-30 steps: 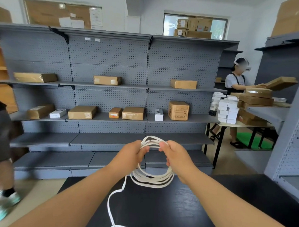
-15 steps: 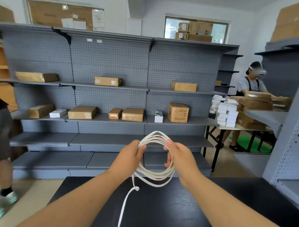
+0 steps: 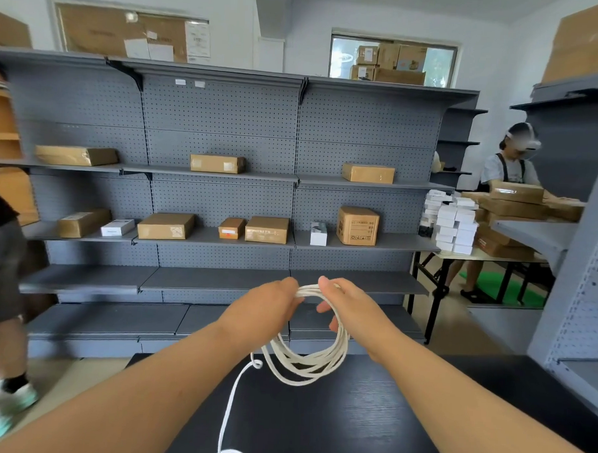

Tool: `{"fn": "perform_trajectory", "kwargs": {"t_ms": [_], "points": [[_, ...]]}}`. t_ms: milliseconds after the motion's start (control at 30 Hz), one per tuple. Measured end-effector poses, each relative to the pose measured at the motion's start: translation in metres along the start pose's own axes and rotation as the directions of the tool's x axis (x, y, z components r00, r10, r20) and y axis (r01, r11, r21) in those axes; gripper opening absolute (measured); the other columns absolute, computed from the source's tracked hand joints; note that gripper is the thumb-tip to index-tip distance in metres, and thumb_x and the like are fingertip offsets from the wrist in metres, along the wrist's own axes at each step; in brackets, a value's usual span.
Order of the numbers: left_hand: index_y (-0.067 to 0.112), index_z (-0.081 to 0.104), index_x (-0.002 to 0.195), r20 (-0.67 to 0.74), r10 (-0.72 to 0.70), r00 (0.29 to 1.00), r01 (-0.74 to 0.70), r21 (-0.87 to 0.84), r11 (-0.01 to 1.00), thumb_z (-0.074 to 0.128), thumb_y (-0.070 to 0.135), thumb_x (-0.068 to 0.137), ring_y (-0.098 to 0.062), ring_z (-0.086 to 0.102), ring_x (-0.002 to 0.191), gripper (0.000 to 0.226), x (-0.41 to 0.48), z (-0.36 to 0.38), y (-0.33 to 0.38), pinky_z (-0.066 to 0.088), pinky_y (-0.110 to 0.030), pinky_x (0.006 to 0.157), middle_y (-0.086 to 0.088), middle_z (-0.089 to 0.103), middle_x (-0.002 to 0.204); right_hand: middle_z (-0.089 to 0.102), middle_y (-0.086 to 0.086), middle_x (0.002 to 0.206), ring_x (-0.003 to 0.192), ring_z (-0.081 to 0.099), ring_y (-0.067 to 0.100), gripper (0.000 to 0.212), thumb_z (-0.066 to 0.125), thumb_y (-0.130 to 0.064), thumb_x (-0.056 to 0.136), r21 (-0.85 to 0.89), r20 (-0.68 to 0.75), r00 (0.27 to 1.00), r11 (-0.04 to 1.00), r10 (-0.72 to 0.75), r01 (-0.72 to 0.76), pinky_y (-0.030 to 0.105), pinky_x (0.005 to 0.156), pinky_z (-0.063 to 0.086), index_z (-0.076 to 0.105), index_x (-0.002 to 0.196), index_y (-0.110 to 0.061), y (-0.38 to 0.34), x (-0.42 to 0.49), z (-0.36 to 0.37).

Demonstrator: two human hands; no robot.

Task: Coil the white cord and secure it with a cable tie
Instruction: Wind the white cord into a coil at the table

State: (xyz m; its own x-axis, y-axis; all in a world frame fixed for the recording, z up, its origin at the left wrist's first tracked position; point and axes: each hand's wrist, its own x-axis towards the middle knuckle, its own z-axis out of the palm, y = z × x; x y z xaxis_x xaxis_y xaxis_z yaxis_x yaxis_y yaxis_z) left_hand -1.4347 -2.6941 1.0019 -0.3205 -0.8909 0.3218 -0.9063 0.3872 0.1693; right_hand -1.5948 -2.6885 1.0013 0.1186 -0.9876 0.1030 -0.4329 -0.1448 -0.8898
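Observation:
A white cord (image 3: 305, 367) hangs in several loops in the air above the black table (image 3: 333, 419). My left hand (image 3: 263, 310) grips the top left of the coil. My right hand (image 3: 349, 309) pinches the top right, its fingers curled through the loops. One loose tail of the cord (image 3: 230, 404) drops from the coil's left side down to the table and curls at the near edge. No cable tie is in view.
Grey pegboard shelves (image 3: 221, 236) with several cardboard boxes stand behind the table. A person (image 3: 2, 247) walks at the far left. Another person (image 3: 512, 167) handles boxes at a table on the right. A grey rack (image 3: 582, 307) stands at the right.
Both hands have drawn closer together at the top of the coil, and the loops now hang lower and tilted to the right. The loose tail has shortened.

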Motion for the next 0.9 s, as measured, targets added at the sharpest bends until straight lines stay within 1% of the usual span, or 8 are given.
{"fn": "perform_trajectory", "kwargs": {"t_ms": [100,200,333,500,533,600,733,900], "points": [[0.010,0.045,0.098,-0.034,-0.005,0.999,0.004,-0.056,0.998,0.035,0.032,0.099,-0.022,0.046,0.070,0.024,-0.001,-0.001,-0.001,0.033,-0.031,0.060,-0.002,0.048,0.078,0.055,-0.001,0.074,0.063,0.047,0.013,0.032,0.039,-0.043,0.095,-0.049,-0.078,0.995,0.997,-0.067,0.063,0.030,0.063,0.042,0.053,0.090,-0.016,0.001,0.001,0.008],[0.018,0.048,0.091,-0.052,-0.050,0.997,0.029,-0.340,0.940,0.045,0.034,0.096,-0.012,0.046,0.061,0.017,-0.004,0.003,-0.003,0.032,-0.022,0.053,0.006,0.049,0.069,0.046,-0.004,0.062,0.058,0.042,0.012,0.028,0.046,-0.037,0.094,-0.115,-0.214,0.958,0.979,-0.192,0.170,0.029,0.061,0.038,0.049,0.078,-0.015,0.006,0.004,0.011],[0.022,0.054,0.079,0.030,-0.162,0.986,0.135,-0.713,0.688,0.051,0.033,0.093,-0.005,0.045,0.059,0.018,-0.005,0.003,0.001,0.033,-0.018,0.057,0.008,0.052,0.067,0.046,-0.006,0.062,0.059,0.042,0.009,0.026,0.049,-0.032,0.093,-0.152,-0.344,0.890,0.953,-0.298,0.260,0.018,0.055,0.033,0.046,0.072,-0.016,0.008,0.005,0.006],[0.017,0.054,0.076,0.154,-0.199,0.968,0.223,-0.892,0.393,0.053,0.028,0.093,-0.016,0.053,0.068,0.020,-0.011,0.011,0.009,0.042,-0.029,0.073,0.005,0.057,0.065,0.054,-0.003,0.067,0.062,0.048,0.012,0.023,0.048,-0.030,0.094,-0.061,-0.502,0.816,0.953,-0.287,0.297,0.016,0.058,0.036,0.053,0.080,-0.012,0.011,0.004,0.004],[0.015,0.055,0.082,0.147,-0.205,0.968,0.220,-0.891,0.397,0.051,0.028,0.094,-0.017,0.056,0.069,0.019,-0.011,0.012,0.011,0.043,-0.030,0.073,0.003,0.060,0.067,0.052,-0.003,0.065,0.060,0.046,0.014,0.023,0.048,-0.030,0.094,-0.028,-0.520,0.811,0.954,-0.268,0.297,0.018,0.057,0.036,0.052,0.078,-0.014,0.011,0.003,0.004],[0.010,0.054,0.090,0.074,-0.228,0.971,0.191,-0.811,0.554,0.044,0.030,0.097,-0.014,0.056,0.065,0.023,-0.009,0.014,0.012,0.044,-0.026,0.068,0.001,0.063,0.069,0.048,-0.004,0.059,0.055,0.043,0.016,0.025,0.047,-0.032,0.094,0.060,-0.523,0.827,0.960,-0.204,0.274,0.027,0.055,0.036,0.051,0.076,-0.016,0.015,0.002,0.005],[0.017,0.045,0.080,-0.080,-0.175,0.981,0.101,-0.561,0.822,0.037,0.030,0.099,-0.013,0.054,0.062,0.024,-0.003,0.011,0.007,0.044,-0.029,0.064,0.000,0.061,0.070,0.045,0.004,0.058,0.051,0.046,0.018,0.031,0.045,-0.035,0.095,0.282,-0.405,0.914,0.945,-0.039,0.165,0.026,0.052,0.041,0.049,0.072,-0.013,0.021,-0.002,0.003],[0.008,0.045,0.092,-0.100,-0.128,0.987,0.096,-0.278,0.956,0.037,0.024,0.098,-0.029,0.052,0.074,0.019,0.005,0.003,0.005,0.039,-0.035,0.065,-0.013,0.060,0.084,0.062,0.004,0.082,0.061,0.064,0.021,0.018,0.049,-0.038,0.092,0.358,-0.248,0.969,0.930,0.009,0.083,0.032,0.058,0.051,0.053,0.096,-0.021,0.026,-0.005,-0.005]]}}
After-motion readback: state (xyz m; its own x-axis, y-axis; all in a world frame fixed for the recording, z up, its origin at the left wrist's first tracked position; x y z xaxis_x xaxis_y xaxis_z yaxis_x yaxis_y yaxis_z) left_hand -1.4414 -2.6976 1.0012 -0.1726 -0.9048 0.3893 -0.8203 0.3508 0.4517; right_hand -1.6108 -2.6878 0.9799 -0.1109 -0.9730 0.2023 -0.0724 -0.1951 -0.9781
